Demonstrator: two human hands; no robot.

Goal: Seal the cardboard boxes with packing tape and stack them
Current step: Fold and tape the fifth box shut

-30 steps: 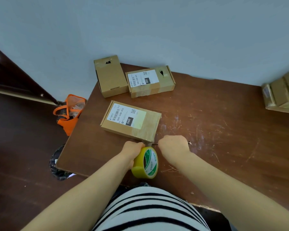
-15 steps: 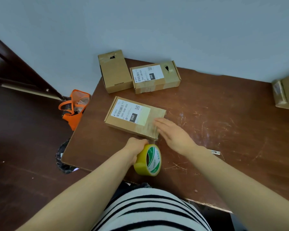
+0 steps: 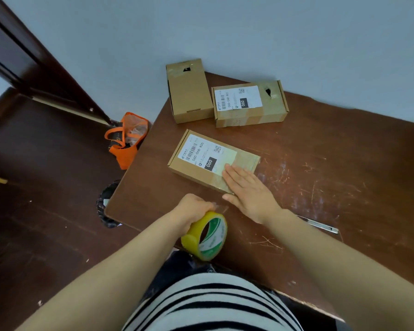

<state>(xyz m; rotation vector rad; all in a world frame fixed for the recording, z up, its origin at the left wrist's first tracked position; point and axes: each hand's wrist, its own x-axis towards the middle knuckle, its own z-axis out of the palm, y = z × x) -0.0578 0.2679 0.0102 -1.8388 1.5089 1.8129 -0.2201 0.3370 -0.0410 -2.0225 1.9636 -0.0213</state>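
The right hand, fingers straight and together, presses flat on the near end of the flat labelled box. Just in front of that box, the left hand grips the yellow packing tape roll. The box looks light, stiff and liable to slide, so it is best lifted by its long edges.

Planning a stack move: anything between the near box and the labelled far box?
No. Head view shows only bare table between near box and far box.
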